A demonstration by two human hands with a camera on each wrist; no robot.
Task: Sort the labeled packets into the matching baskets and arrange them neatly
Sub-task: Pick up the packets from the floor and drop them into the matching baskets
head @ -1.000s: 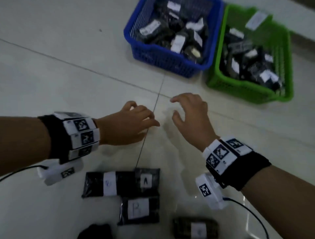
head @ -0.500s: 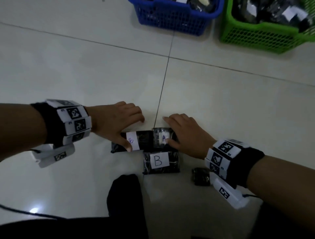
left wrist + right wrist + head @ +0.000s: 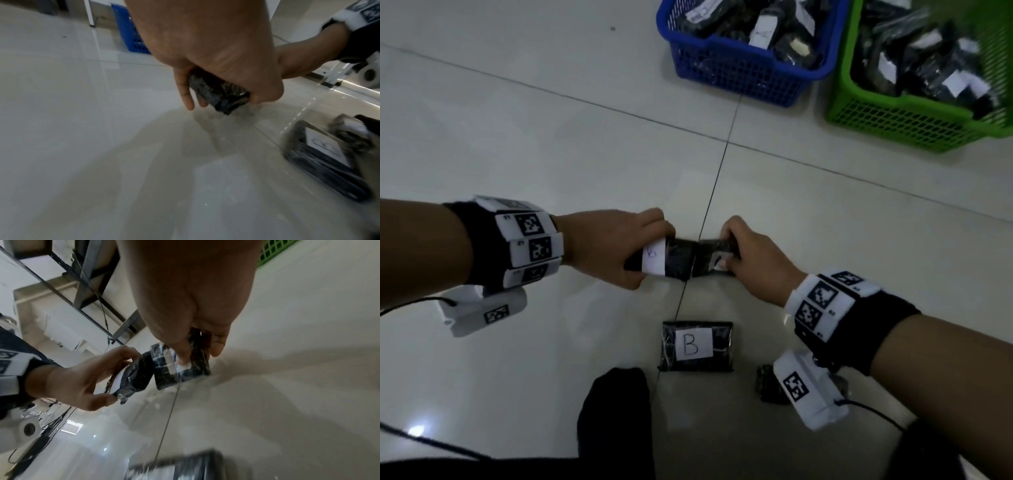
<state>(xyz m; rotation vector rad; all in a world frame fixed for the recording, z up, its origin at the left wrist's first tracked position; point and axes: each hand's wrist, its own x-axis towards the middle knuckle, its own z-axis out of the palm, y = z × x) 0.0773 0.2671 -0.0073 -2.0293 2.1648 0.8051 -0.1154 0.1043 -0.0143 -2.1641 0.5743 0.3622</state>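
My left hand (image 3: 626,253) grips a black packet (image 3: 671,262) with a white label whose letter looks like a B. My right hand (image 3: 753,260) pinches a second black packet (image 3: 714,257), and the thumb covers most of its label. The two packets meet end to end above the floor. In the left wrist view the fingers (image 3: 185,91) curl round the packet (image 3: 218,92). In the right wrist view the thumb presses the label of the packet (image 3: 180,366). Another packet labeled B (image 3: 697,346) lies flat on the floor below the hands.
A blue basket (image 3: 739,78) and a green basket (image 3: 893,116), both holding several labeled packets, stand at the far right. A further dark packet (image 3: 767,383) lies half hidden under my right wrist camera. A black-clad leg (image 3: 616,421) is at the bottom. Cables trail on the tiled floor.
Both hands came down onto the two packets beside the B packet, closed on them and lifted them off the floor, away from it. The head view has tilted back towards the baskets.
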